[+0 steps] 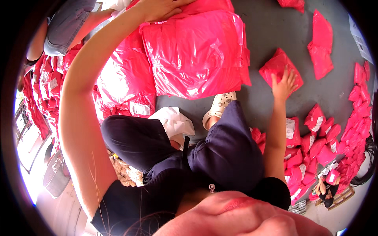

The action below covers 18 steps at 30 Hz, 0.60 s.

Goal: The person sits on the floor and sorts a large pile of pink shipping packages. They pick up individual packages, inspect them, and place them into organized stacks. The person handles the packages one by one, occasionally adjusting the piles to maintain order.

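Note:
My left hand [161,9] lies with outstretched fingers across the top of a stack of large pink plastic mailer bags [195,53], near the upper edge of view. On the right, my right hand [284,82] touches a smaller pink plastic parcel [277,63] on the grey floor, its fingers spread over it. A further bulky pink bag [127,70] leans against the stack's left side. Between my legs and the stack lies a crumpled white sheet [172,121]. My foot in a cream clog [220,106] is close to the stack's near edge.
Two pink parcels [322,44] lie farther right on the grey floor [257,26]. Labelled parcels [317,141] pile up at lower right, near a person [327,188] with a parcel. Another person's denim-clad leg [66,29] is at upper left, beside more parcels [50,82].

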Tool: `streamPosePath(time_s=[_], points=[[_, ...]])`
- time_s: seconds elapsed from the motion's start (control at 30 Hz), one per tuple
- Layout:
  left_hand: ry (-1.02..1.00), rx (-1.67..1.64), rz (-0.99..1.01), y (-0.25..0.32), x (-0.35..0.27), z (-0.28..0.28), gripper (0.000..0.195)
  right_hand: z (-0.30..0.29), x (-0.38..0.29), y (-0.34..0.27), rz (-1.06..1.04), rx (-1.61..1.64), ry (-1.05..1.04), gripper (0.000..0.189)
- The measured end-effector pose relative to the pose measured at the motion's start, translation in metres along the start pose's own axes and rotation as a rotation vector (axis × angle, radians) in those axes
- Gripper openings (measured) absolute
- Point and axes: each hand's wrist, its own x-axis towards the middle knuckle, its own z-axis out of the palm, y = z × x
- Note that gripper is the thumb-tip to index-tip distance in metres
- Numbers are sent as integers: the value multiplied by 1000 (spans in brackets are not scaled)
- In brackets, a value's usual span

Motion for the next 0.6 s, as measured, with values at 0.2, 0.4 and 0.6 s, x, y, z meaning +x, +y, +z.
streamPosePath(time_s=[0.2,0.4,0.6], points=[[-85,77,-104,-2,21,-1,64,48,2,98,907,707,248,88],[-75,133,113,14,19,-15,63,37,2,115,1211,1334,-265,68],[30,-319,-114,1,-11,-91,29,-3,-11,82,955,1689,-307,42]])
